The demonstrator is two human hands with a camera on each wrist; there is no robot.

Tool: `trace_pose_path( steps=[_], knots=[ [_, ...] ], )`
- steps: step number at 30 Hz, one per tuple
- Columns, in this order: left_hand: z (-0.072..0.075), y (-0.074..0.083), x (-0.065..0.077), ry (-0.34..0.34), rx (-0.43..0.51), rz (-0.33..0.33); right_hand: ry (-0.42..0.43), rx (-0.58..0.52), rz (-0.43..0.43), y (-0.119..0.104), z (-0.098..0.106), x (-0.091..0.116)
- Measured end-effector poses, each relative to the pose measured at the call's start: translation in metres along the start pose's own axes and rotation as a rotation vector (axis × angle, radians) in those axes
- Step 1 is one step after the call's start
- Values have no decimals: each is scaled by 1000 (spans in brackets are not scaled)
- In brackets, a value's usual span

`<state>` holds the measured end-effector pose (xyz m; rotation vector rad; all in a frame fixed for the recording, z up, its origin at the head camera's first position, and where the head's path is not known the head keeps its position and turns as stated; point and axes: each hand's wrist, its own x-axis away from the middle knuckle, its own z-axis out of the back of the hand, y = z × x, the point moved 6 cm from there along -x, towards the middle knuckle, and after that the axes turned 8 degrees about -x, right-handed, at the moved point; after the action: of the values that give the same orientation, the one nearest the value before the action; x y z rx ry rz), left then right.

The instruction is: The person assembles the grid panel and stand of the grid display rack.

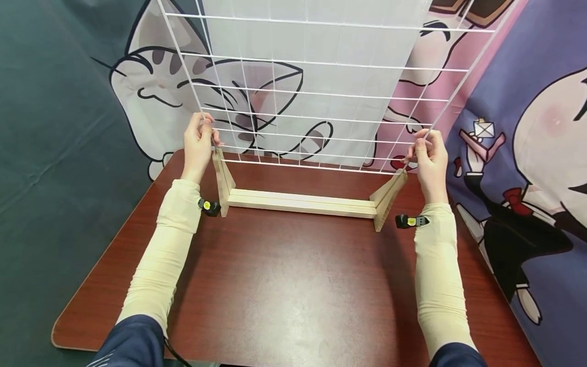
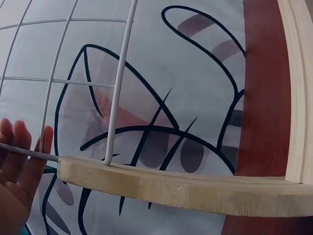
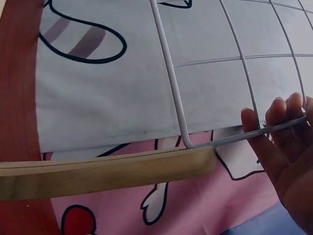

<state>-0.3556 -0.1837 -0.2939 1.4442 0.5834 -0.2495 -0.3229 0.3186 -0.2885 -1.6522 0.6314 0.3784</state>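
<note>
A white wire grid panel (image 1: 321, 93) stands above a pale wooden stand (image 1: 302, 203), its lower corners right at the tops of the stand's two end pieces. My left hand (image 1: 198, 148) grips the panel's left side wire just above the left end piece (image 2: 171, 191). On the other side, my right hand (image 1: 432, 162) pinches the right side wire close over the right end piece (image 3: 122, 174). Each wrist view shows fingers (image 3: 276, 110) reaching around the edge wire, with the panel's rounded corner against the end of the wood.
The stand sits on a reddish-brown table (image 1: 293, 285) toward its back edge. Behind it hangs a printed cartoon cloth (image 1: 339, 46), with a purple printed cloth (image 1: 559, 280) along the right. Small black cameras (image 1: 405, 221) are strapped at both wrists. A dark cable (image 1: 176, 353) runs by the left elbow.
</note>
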Motion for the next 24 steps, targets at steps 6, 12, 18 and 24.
trace_pose_path(
  steps=[6,12,18,24],
  knots=[
    [-2,-1,2,25,-42,-16,15,25,-22,8,4,6],
    [-2,-5,2,40,-45,-16,4,52,-19,13,6,6],
    [-2,-8,3,23,-81,-30,9,91,-37,16,9,8],
    [-2,-13,6,9,-132,-27,21,167,-71,22,11,11]
  ],
)
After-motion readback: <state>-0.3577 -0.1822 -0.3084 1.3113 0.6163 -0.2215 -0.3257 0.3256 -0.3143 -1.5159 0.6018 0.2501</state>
